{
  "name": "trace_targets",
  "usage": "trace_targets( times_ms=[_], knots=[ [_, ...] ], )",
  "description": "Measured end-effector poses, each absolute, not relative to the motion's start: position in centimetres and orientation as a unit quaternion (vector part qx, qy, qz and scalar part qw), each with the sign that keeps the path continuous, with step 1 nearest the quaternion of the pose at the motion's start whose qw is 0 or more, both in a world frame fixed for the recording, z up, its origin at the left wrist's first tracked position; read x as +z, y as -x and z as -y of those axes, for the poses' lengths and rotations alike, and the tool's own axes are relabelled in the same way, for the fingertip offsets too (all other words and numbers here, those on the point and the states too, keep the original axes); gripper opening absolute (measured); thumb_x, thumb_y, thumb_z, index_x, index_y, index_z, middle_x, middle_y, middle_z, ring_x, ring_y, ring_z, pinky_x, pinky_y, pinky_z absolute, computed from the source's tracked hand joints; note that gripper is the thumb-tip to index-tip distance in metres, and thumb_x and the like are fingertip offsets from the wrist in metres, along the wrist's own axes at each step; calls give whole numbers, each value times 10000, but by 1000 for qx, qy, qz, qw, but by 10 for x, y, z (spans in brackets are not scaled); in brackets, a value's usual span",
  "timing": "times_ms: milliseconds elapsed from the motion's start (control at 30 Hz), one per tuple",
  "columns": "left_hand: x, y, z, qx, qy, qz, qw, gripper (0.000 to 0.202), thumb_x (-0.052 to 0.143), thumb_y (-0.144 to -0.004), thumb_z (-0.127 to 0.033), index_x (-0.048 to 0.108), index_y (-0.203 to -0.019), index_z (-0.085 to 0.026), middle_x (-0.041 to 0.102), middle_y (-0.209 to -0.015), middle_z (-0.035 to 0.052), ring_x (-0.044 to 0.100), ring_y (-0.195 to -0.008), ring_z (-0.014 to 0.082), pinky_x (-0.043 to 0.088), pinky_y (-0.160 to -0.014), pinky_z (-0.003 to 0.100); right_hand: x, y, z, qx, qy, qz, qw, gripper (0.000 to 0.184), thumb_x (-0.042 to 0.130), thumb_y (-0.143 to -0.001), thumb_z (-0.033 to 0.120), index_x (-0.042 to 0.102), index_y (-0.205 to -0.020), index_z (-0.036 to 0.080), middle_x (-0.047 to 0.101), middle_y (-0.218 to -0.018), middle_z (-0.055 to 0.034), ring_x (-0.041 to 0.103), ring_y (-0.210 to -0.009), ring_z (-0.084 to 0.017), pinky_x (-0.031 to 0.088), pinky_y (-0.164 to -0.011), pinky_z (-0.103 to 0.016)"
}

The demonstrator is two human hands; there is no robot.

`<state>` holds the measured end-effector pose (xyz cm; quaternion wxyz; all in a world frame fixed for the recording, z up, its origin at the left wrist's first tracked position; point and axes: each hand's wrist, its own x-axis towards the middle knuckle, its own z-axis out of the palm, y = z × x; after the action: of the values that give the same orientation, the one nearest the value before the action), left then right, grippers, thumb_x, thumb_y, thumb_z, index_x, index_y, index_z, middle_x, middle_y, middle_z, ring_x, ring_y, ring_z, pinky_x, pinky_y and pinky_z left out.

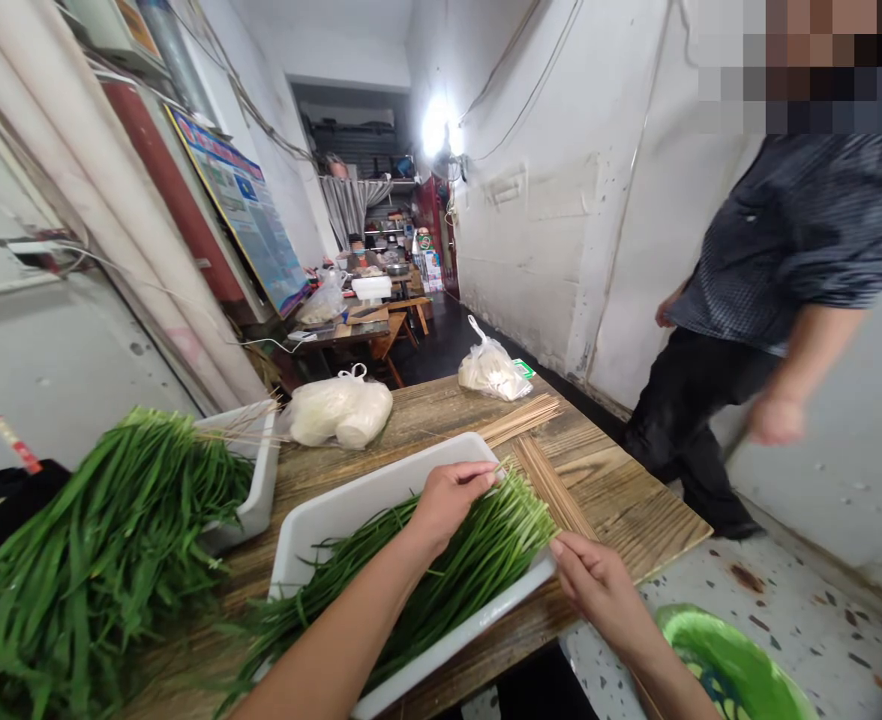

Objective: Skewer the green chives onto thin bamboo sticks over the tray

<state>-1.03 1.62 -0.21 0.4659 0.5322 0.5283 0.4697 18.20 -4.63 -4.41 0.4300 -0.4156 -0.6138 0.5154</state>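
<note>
A white plastic tray (pixel 291 548) holds a thick layer of green garlic chives (pixel 441 570), their pale cut ends toward the right. Over the tray, my left hand (pixel 452 500) has thumb and forefinger pinched at the far edge of the pale chive ends. My right hand (pixel 598 580) is closed in a pinch beside the near cut ends, at the tray's right corner. What sits between its fingertips is too small to make out. Just beyond the tray lie bundles of thin bamboo skewers (pixel 553 485), one pointing toward my right hand.
On the left, a second tray (pixel 265 470) carries a big heap of chives (pixel 103 540) spilling over. Plastic bags (pixel 340 408) stand on the wooden table (pixel 636 500). A person (pixel 756 280) is at the right by the wall. A green basket (pixel 733 660) sits below the table.
</note>
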Motion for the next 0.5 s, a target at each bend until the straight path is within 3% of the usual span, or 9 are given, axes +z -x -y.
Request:
trace_targets(
  times_ms=[500],
  knots=[
    [-1,11,-16,469,-535,-526,465,278,678,-644,-305,712,-881,-166,706,-932,59,628,-919,218,435,-896,326,-45,-180,47,534,412,597,434,401,447,-855,483,334,-588,206,281,-438,91,243,-384,-63,202,-369,-196]
  ],
)
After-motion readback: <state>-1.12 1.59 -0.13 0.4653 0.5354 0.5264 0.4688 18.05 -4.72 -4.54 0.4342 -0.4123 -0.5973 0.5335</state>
